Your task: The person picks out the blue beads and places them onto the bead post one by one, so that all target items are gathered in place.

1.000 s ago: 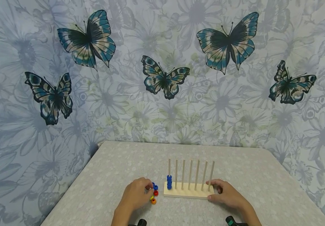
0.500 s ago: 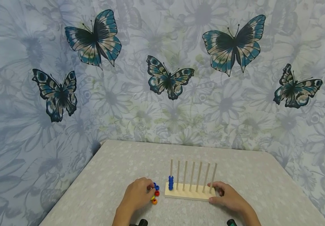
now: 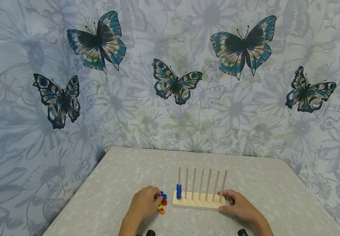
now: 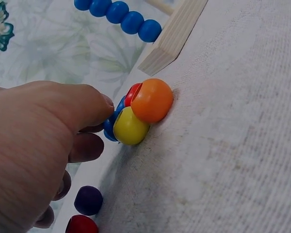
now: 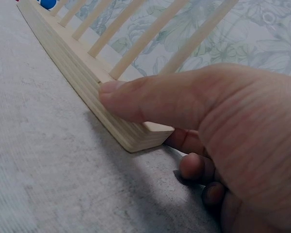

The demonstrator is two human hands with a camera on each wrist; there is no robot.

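A wooden peg stand (image 3: 199,204) with a row of upright pegs stands on the table. Its leftmost peg carries a stack of blue beads (image 3: 179,191). My right hand (image 3: 242,206) grips the stand's right end, thumb (image 5: 131,97) on the near long side and fingers behind. Left of the stand, my left hand (image 3: 144,202) has thumb and fingers curled at a small bead cluster. That cluster has blue beads (image 4: 111,128), a red bead (image 3: 164,202), a yellow bead (image 4: 131,127) and an orange bead (image 4: 153,100). I cannot tell whether the fingertips pinch a blue bead.
A purple bead (image 4: 88,200) and another red bead (image 4: 82,225) lie below the left fingers in the left wrist view. A pale patterned cloth covers the table (image 3: 134,160). Behind it rises a wall (image 3: 176,131) with butterfly figures.
The head view has shifted slightly, moving the whole scene a little to the right. Both hands stay in place, the left at the beads and the right on the peg stand.
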